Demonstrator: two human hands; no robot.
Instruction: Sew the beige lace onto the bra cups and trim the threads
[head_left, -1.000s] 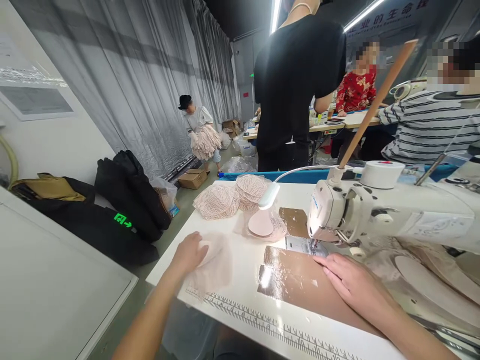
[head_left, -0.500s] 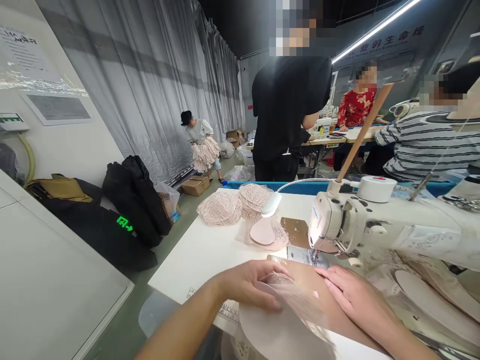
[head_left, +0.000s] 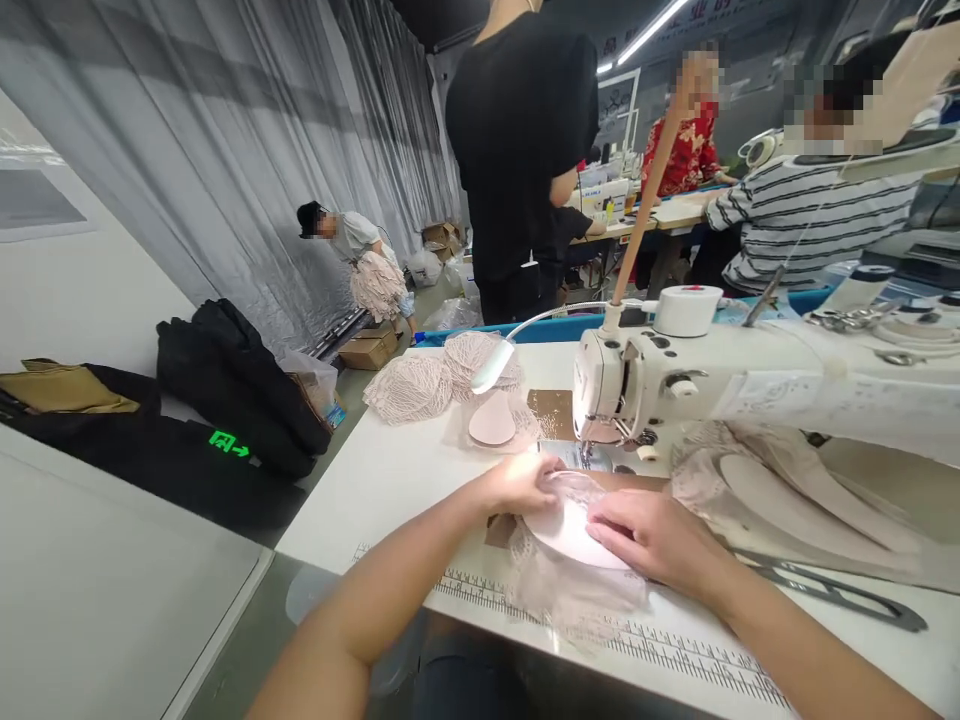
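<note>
A pale pink bra cup (head_left: 574,535) with sheer lace around it lies at the front of the sewing machine (head_left: 611,385). Its lace (head_left: 574,595) hangs toward the table's front edge. My left hand (head_left: 525,485) grips the cup's upper left edge, close to the needle area. On the cup's right side, my right hand (head_left: 645,525) has its fingers closed over the cup and lace; the fingertips are partly hidden. A brown sheet (head_left: 626,480) shows beneath and behind the hands.
Stacked lace pieces (head_left: 409,385) and another lace cup (head_left: 493,418) lie at the table's back left. More cups (head_left: 795,500) rest under the machine arm, near a dark grey looped tool (head_left: 847,595). A printed ruler (head_left: 675,645) runs along the front edge. Several people are beyond.
The bra cup has moved up onto the table toward the needle, with my left hand. My right hand has come off the brown sheet and onto the cup. The view has shifted right and downward.
</note>
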